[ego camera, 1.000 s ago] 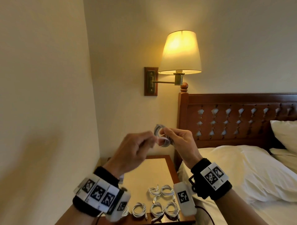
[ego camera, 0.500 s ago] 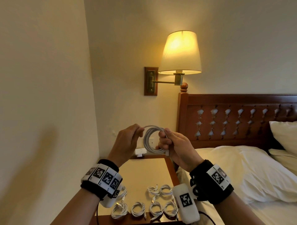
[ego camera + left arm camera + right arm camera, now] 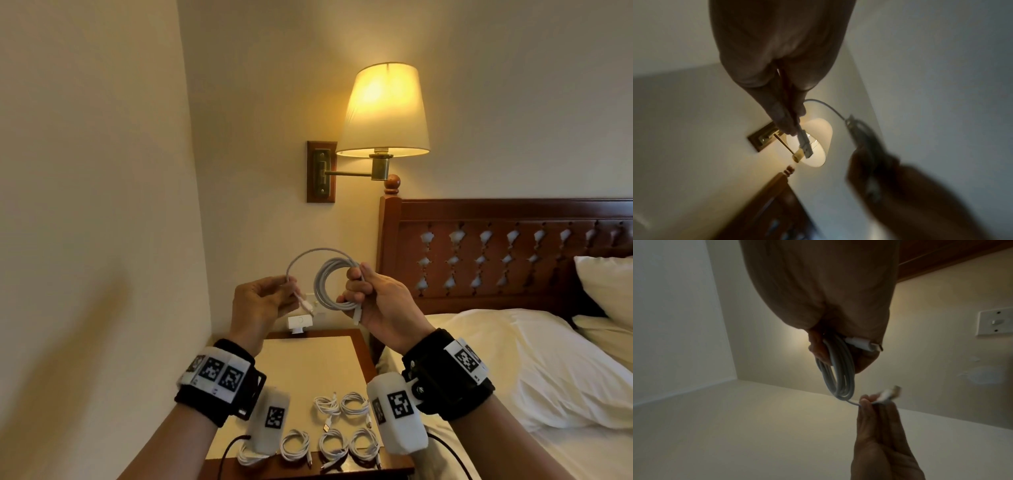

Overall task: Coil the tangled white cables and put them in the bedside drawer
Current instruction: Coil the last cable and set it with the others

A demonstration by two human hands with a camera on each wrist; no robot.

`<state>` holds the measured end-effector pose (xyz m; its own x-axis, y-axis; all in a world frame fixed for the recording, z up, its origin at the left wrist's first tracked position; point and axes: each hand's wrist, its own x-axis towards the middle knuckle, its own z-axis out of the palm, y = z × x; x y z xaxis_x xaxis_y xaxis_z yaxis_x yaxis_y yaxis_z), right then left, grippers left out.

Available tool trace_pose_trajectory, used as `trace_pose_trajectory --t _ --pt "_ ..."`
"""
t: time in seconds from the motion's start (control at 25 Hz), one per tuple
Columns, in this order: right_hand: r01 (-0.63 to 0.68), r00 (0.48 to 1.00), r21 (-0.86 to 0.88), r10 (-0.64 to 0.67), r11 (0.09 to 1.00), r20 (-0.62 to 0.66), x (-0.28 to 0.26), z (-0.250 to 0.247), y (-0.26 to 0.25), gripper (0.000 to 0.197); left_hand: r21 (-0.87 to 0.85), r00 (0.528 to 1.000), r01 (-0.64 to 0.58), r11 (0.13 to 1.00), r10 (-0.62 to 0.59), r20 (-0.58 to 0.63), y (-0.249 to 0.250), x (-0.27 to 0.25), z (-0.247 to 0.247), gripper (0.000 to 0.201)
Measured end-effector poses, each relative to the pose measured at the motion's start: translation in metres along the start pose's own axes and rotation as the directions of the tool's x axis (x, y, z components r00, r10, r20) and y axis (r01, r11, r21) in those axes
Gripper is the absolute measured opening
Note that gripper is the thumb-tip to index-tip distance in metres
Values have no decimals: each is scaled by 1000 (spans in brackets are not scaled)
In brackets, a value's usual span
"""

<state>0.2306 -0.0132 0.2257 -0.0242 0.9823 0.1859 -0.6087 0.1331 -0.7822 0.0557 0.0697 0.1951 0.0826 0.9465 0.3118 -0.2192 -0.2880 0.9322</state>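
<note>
I hold one white cable (image 3: 323, 284) in the air above the bedside table (image 3: 308, 363). My right hand (image 3: 368, 296) grips its coiled loops (image 3: 840, 374), with one plug sticking out by the palm (image 3: 861, 344). My left hand (image 3: 270, 299) pinches the free end near its USB plug (image 3: 804, 146); a single loose arc (image 3: 308, 257) runs between the hands. Several coiled white cables (image 3: 335, 431) lie on the table's near part, partly hidden by my wrist cameras. The drawer is not in view.
A lit wall lamp (image 3: 383, 109) hangs above the table. A white plug adapter (image 3: 299, 322) sits at the wall behind it. The wooden headboard (image 3: 507, 253) and bed with white pillows (image 3: 513, 359) stand to the right; a wall closes the left.
My hands have moved apart and lower. The left hand pulled one turn off the coil, so a loose arc with the plug end now hangs between the hands.
</note>
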Motion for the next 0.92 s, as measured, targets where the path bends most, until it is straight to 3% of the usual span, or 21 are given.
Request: trace_pose_trajectory --t 0.08,0.16,0.32,0.44,0.52,0.56,0.64,0.8,0.92 --pt "-7 1000 -3 7 1000 18 3 -1 2 36 -239 985 175 955 -171 39 11 -2 9 12" --pt "-6 1000 -34 7 999 27 4 0 5 36 -342 954 298 891 -270 127 17 -5 14 15" --pt "-4 1000 -109 4 994 3 5 3 7 36 -326 870 475 817 -381 313 21 -16 23 20" --pt "5 1000 -189 -10 982 -25 7 5 7 35 -327 837 518 790 -390 384 24 -22 26 31" --pt "14 999 -245 -25 969 -42 7 6 8 35 -196 871 433 880 -352 343 26 -25 28 36" --pt "26 998 -272 -42 962 -51 7 6 8 35 -56 904 327 943 -295 310 27 -27 30 32" --pt "69 993 -335 -98 940 -68 8 8 10 35 180 960 121 976 -161 228 29 -28 33 22" --pt "127 974 -387 -189 913 -127 13 4 8 34 366 983 -164 916 120 140 28 -25 22 17" --pt "129 955 -343 -209 930 -210 18 -9 -4 33 526 924 -379 761 278 263 26 -27 5 21"
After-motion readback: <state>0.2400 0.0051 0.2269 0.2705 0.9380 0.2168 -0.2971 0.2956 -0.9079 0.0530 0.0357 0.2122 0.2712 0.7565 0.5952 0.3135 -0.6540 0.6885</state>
